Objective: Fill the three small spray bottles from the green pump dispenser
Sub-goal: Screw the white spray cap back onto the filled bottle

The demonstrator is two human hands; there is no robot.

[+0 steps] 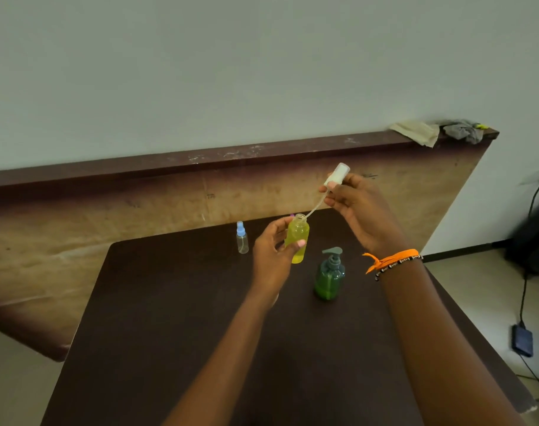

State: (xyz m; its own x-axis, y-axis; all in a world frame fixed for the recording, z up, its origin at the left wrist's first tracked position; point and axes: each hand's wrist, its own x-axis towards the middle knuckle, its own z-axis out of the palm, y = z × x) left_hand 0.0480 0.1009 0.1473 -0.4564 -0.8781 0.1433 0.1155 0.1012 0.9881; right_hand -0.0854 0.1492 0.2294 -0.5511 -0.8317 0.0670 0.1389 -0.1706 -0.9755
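Low in the frame the dark table (176,333) bears the green pump dispenser (329,276) at centre; above it the left hand (272,250) grips an uncapped yellow-filled spray bottle (297,239); the right hand (358,207) pinches its white spray cap (335,176), tube tip at the bottle mouth; a blue-capped bottle (242,238) stands left.

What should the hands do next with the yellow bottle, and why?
Probably lower the spray top so its tube slides fully in, then twist it shut. The left hand holds the yellow bottle already full and open, and the right hand holds the top with the tube tip at the mouth.
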